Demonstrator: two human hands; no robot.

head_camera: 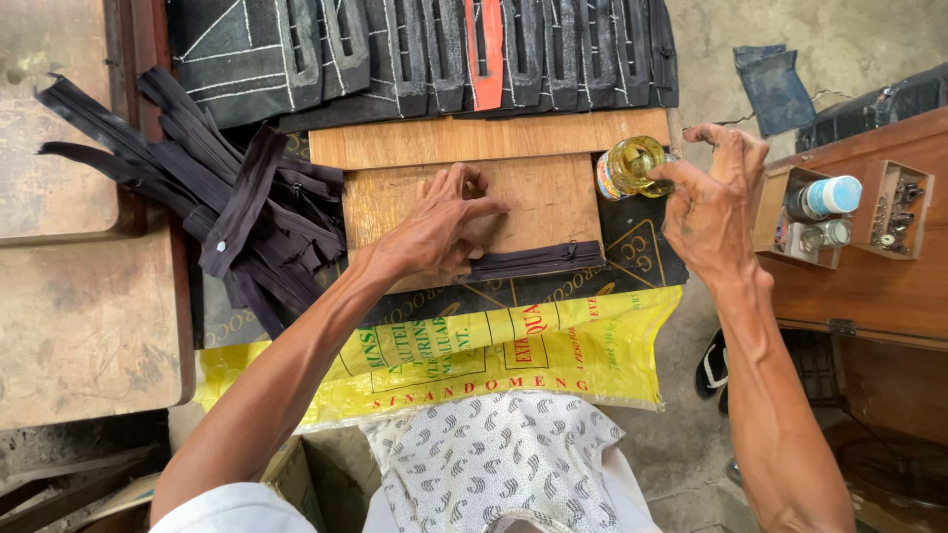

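Note:
My left hand (434, 229) rests on a wooden board (553, 197), its fingers pressing down the left end of a black zipper strip (538, 260) that lies along the board's near edge. My right hand (713, 202) is raised at the right and touches a small glass jar of yellowish liquid (626, 166) standing at the board's right edge; the fingers reach over its mouth. A yellow printed plastic sack (513, 355) covers my lap under the board.
A heap of loose black zippers (227, 207) lies to the left. Black stitched fabric pieces (425, 49) are lined up at the far side. At the right, a wooden table holds small boxes with a white bottle (828, 195) and metal parts (894, 209). A worn wooden surface (79, 316) is at left.

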